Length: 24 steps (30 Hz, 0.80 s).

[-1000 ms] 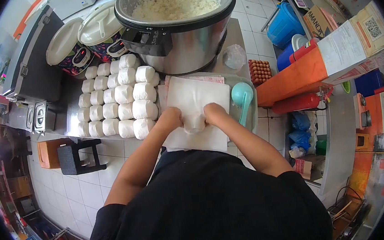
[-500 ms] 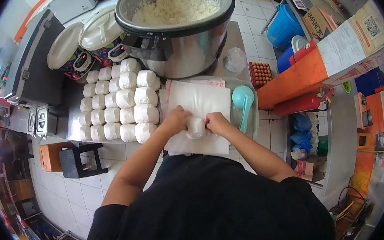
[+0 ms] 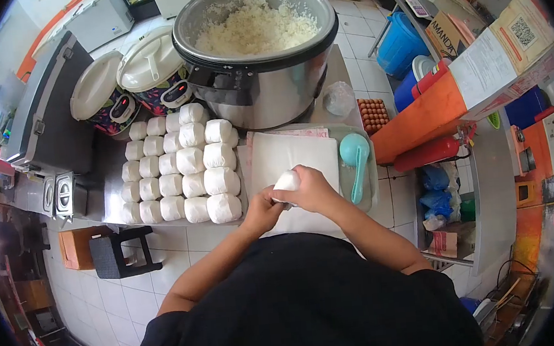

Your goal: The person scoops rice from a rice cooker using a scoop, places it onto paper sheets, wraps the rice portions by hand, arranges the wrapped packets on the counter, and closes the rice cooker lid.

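Observation:
A white paper-wrapped rice packet (image 3: 287,181) is tilted between my two hands, above a stack of white wrapping paper (image 3: 288,151). My left hand (image 3: 263,212) is closed round its lower left end. From the right, my right hand (image 3: 313,189) wraps over its side, thumb and fingers pressed to the paper. Part of the packet is hidden by the fingers. To the left stand rows of similar wrapped packets (image 3: 189,161), some stacked on others. A turquoise rice scoop (image 3: 355,156) lies right of the paper on a tray (image 3: 371,184).
A large rice cooker (image 3: 257,92) full of cooked rice (image 3: 257,26) stands behind the paper. Two lidded patterned cookers (image 3: 155,65) and a grey cool box (image 3: 47,107) are at the back left. An egg tray (image 3: 373,115) and fire extinguisher (image 3: 427,153) are right.
The packet has been lifted off the paper and tilted. Both hands have closed round it, the right moving over its side. The head view has shifted slightly.

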Each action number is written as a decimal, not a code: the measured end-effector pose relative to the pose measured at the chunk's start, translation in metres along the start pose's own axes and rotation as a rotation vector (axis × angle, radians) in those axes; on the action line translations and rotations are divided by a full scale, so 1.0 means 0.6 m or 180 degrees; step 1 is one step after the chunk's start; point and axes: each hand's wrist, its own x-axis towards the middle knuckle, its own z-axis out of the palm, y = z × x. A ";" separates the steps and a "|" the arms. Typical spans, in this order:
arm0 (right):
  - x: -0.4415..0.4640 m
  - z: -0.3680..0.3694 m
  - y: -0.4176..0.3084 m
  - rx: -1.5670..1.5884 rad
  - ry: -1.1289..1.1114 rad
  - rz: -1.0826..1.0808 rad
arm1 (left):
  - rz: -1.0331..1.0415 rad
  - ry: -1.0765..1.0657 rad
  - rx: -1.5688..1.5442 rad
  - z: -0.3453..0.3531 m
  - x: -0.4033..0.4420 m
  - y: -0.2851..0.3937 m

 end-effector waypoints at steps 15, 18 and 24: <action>0.043 0.062 -0.185 0.1804 -0.2388 -0.0302 | 0.3934 0.0105 0.2134 -0.256 -0.023 0.201; 0.067 0.101 -0.200 0.1435 -0.2401 0.0188 | 0.4024 -0.0239 0.2611 -0.302 -0.040 0.209; 0.154 0.172 -0.224 0.0203 -0.1627 -0.0326 | 0.1999 0.1497 0.2701 -0.369 -0.043 0.141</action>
